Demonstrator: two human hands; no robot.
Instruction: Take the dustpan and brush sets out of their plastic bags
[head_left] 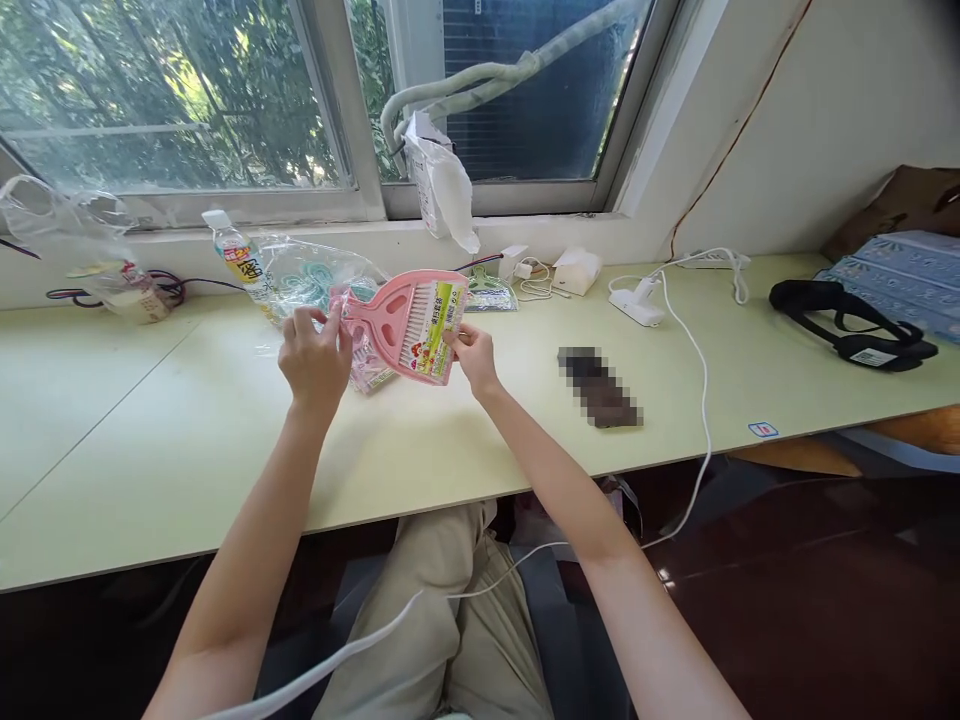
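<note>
A small pink dustpan and brush set (391,322) is held up above the table, its white bristles and a green and yellow printed label facing me. My left hand (316,360) is closed round the handle end. With thumb and fingers, my right hand (472,355) pinches the wide edge beside the label. Beneath the dustpan lies a pink plastic-wrapped packet (369,368), partly hidden. Just behind my left hand are a bottle (241,262) with a white cap and a clear plastic bag (319,262) with teal things inside.
Along the back of the pale table (187,430) are a charger with cable (525,268), a white power strip (636,303) and a tissue pack (442,185). A blurred dark object (600,388) lies right of my right hand. A black headset (851,325) sits far right. A white cable hangs over the front edge.
</note>
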